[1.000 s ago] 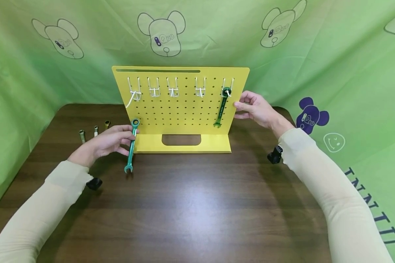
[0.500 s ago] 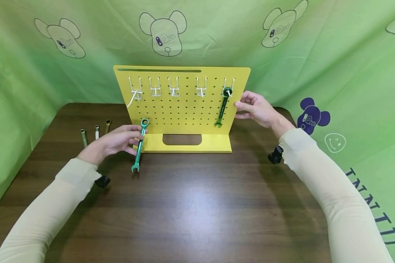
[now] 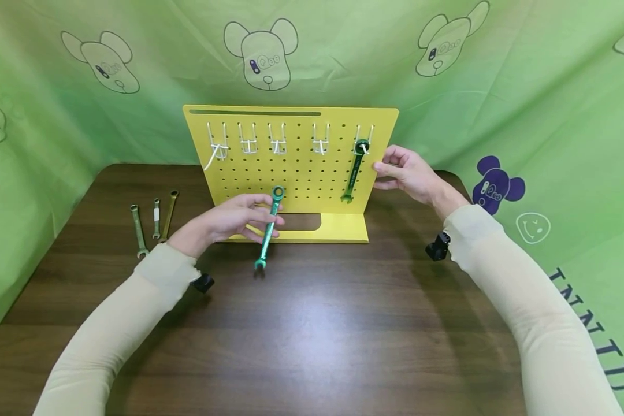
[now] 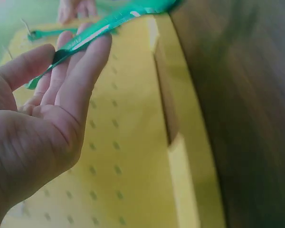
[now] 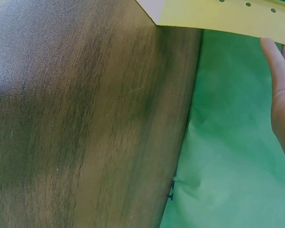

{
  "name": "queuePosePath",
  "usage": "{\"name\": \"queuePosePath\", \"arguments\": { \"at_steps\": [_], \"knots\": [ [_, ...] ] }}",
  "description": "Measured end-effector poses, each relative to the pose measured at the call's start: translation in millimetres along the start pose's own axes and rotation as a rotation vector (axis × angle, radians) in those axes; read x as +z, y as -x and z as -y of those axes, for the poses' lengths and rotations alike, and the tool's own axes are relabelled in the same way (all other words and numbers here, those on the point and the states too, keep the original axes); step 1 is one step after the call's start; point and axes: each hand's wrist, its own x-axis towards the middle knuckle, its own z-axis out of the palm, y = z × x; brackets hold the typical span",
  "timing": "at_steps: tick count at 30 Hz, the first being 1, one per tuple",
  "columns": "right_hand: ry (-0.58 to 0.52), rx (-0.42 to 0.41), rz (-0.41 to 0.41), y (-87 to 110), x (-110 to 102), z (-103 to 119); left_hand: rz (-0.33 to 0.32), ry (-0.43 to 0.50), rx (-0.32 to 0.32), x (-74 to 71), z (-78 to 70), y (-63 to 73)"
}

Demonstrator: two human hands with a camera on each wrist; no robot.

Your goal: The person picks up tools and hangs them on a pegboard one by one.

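Observation:
My left hand (image 3: 236,219) pinches a green combination wrench (image 3: 268,231) between thumb and fingers, ring end up, in front of the lower part of a yellow pegboard (image 3: 301,173). In the left wrist view that wrench (image 4: 104,28) lies across the fingers. At the board's right edge, my right hand (image 3: 411,173) grips the edge, thumb on the front and fingers behind. A darker green wrench (image 3: 353,173) hangs by its ring from the rightmost white hook. In the right wrist view only part of the right hand (image 5: 282,90) shows.
Several white hooks (image 3: 248,144) line the board's upper part. On the brown table (image 3: 312,335), left of the board, lie a green wrench (image 3: 138,231), a small wrench with a white label (image 3: 156,218) and a brassy wrench (image 3: 170,214). A green printed curtain (image 3: 333,52) surrounds the table.
My left hand has carried the green wrench rightward from the board's left edge to in front of its lower middle. The right hand has stayed at the right edge.

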Motion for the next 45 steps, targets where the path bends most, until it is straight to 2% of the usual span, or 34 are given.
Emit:
{"name": "queuePosePath", "arguments": {
  "at_steps": [4, 11, 16, 22, 31, 37, 45],
  "knots": [
    [-0.012, -0.005, 0.004, 1.6, -2.4, 0.8, 0.037, -0.010, 0.060, 20.3, -17.7, -12.1],
    [0.014, -0.003, -0.009, 4.1, -4.2, 1.1, 0.022, 0.041, 0.127, 46.8, -43.0, -26.8],
    [0.001, -0.005, -0.010, 4.5, -4.3, 0.0, -0.045, -0.019, 0.189, 58.8, -51.0, -31.5],
    [-0.001, -0.013, -0.003, 4.6, -5.5, 1.1, -0.133, 0.012, 0.260, 70.4, -57.2, -37.6],
    [-0.004, -0.025, -0.001, 3.6, -2.6, 1.4, -0.196, 0.057, 0.261, 74.2, -62.9, -46.6],
    [-0.007, -0.008, -0.010, 3.8, -0.4, -4.6, -0.238, 0.049, 0.205, 71.1, -55.5, -58.9],
    [0.005, -0.009, -0.004, 1.5, 1.6, -2.4, -0.269, 0.026, 0.204, 67.4, -49.8, -64.8]
  ]
}}
